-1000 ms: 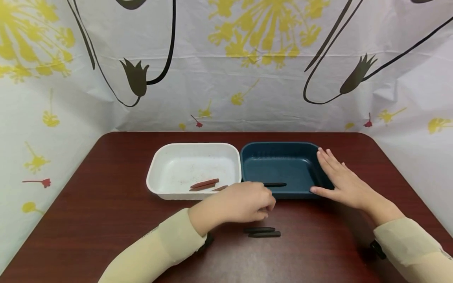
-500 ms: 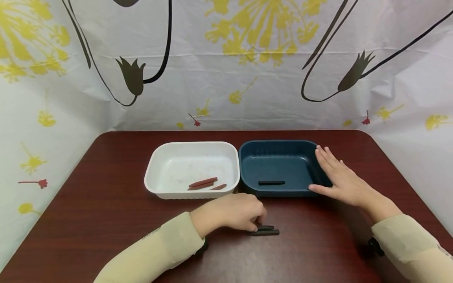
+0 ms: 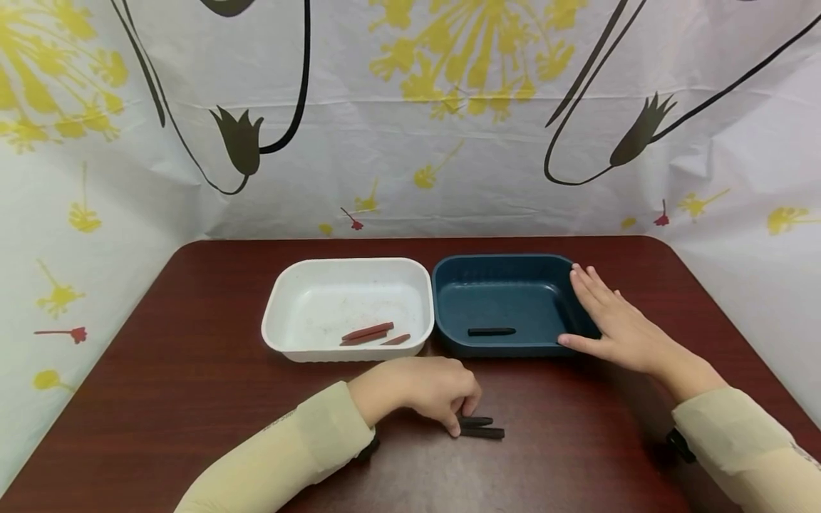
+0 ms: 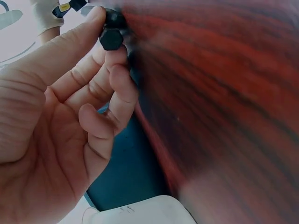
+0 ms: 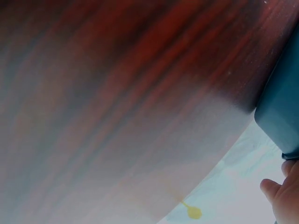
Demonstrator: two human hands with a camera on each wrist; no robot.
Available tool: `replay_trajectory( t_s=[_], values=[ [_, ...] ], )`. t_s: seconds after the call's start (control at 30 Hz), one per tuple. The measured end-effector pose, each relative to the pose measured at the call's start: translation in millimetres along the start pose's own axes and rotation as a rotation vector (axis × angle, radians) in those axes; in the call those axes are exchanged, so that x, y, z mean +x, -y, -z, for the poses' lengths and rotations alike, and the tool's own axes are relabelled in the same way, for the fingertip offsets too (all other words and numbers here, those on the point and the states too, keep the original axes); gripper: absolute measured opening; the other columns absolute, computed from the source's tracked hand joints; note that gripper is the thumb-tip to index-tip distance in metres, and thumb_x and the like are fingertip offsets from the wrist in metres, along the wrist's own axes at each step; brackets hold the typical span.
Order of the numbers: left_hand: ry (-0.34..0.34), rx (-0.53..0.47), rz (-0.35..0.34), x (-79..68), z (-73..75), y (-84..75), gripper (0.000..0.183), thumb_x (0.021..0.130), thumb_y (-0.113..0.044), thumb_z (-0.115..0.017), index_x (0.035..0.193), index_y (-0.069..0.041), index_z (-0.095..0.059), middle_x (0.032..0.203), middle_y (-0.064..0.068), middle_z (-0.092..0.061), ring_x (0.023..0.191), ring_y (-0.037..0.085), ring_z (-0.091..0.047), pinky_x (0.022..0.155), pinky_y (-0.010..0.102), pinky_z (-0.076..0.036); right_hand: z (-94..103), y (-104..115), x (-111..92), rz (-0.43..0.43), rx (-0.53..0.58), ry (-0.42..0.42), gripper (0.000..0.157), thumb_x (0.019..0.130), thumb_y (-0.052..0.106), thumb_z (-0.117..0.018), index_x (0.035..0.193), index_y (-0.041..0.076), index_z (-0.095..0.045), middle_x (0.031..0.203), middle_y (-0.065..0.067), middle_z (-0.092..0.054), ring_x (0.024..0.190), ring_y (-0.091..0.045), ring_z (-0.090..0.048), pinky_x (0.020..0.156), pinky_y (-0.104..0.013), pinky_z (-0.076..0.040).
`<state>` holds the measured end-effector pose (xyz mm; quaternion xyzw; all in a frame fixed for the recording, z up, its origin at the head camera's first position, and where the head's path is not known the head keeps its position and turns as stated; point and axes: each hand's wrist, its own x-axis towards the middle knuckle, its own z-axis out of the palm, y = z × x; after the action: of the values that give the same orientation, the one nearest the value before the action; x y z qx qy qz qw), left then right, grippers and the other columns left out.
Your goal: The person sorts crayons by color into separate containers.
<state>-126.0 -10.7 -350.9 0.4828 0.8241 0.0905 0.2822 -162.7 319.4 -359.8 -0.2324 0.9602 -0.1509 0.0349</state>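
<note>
Two black crayons, the farther crayon (image 3: pixel 477 421) and the nearer crayon (image 3: pixel 483 432), lie side by side on the table in front of the trays. My left hand (image 3: pixel 426 390) reaches over their left ends, thumb and fingertips pinching there and hiding those ends. In the left wrist view a six-sided black crayon end (image 4: pixel 111 39) shows between thumb and fingers, a second dark piece just above it. With straight fingers, my right hand (image 3: pixel 618 329) rests at the right side of the blue tray (image 3: pixel 507 349), its thumb on the near rim.
One black crayon (image 3: pixel 491 332) lies inside the blue tray. Left of that tray, side against side, stands a white tray (image 3: pixel 349 354) holding several reddish-brown crayons (image 3: pixel 368 331). Behind the dark red table (image 3: pixel 160 370) hangs a flower-patterned white sheet (image 3: pixel 359 142).
My left hand has come down from the tray's near edge to the two black crayons on the table. Those have shifted slightly nearer and spread apart. My right hand has kept its place.
</note>
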Motion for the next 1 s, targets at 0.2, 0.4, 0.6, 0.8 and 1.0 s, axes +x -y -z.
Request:
replay_trajectory(
  t_s=[0.2,0.4,0.6,0.8,1.0],
  values=[
    [-0.016,-0.006,0.000,-2.3,1.2,1.9,0.016,0.086,-0.025,-0.079,0.089,-0.021,-0.064,0.068,-0.011,-0.059,0.064,0.001,-0.056,0.061,0.013,-0.044,-1.5,-0.4,0.7,-0.002,0.001,0.005,0.106,0.089,0.050,-0.068,0.160,0.008,-0.002,0.169,-0.013,0.000,0.156,-0.033,0.006,0.110,-0.076,-0.018],
    [-0.071,-0.004,-0.015,-7.2,5.8,4.0,0.013,0.088,-0.023,-0.077,0.091,-0.019,-0.065,0.066,-0.011,-0.057,0.062,0.001,-0.054,0.061,0.012,-0.043,-1.0,-0.1,0.1,-0.004,-0.005,0.001,0.106,0.089,0.051,-0.068,0.160,0.007,-0.003,0.169,-0.013,-0.001,0.156,-0.033,0.005,0.110,-0.076,-0.019],
    [-0.105,0.003,-0.036,-10.2,13.0,2.9,0.010,0.091,-0.021,-0.074,0.093,-0.019,-0.065,0.066,-0.009,-0.057,0.060,0.002,-0.053,0.063,0.013,-0.043,-1.6,0.7,-1.0,-0.004,0.007,0.000,0.106,0.089,0.050,-0.068,0.160,0.007,-0.003,0.169,-0.014,-0.001,0.156,-0.033,0.006,0.110,-0.076,-0.018],
    [-0.145,-0.034,-0.051,-15.3,23.4,-0.2,0.008,0.092,-0.018,-0.072,0.096,-0.017,-0.066,0.072,-0.009,-0.059,0.064,0.002,-0.053,0.063,0.013,-0.044,-2.7,0.3,0.0,0.000,0.002,-0.002,0.106,0.089,0.050,-0.068,0.160,0.007,-0.002,0.169,-0.013,-0.001,0.156,-0.033,0.005,0.110,-0.076,-0.018],
    [-0.189,-0.038,-0.056,-19.7,36.5,-1.6,0.007,0.093,-0.016,-0.070,0.098,-0.016,-0.066,0.073,-0.008,-0.059,0.065,0.004,-0.052,0.064,0.014,-0.044,-1.8,0.4,0.6,0.002,-0.002,-0.007,0.105,0.089,0.049,-0.068,0.160,0.007,-0.003,0.168,-0.014,-0.001,0.156,-0.031,0.007,0.110,-0.076,-0.018]
  ],
)
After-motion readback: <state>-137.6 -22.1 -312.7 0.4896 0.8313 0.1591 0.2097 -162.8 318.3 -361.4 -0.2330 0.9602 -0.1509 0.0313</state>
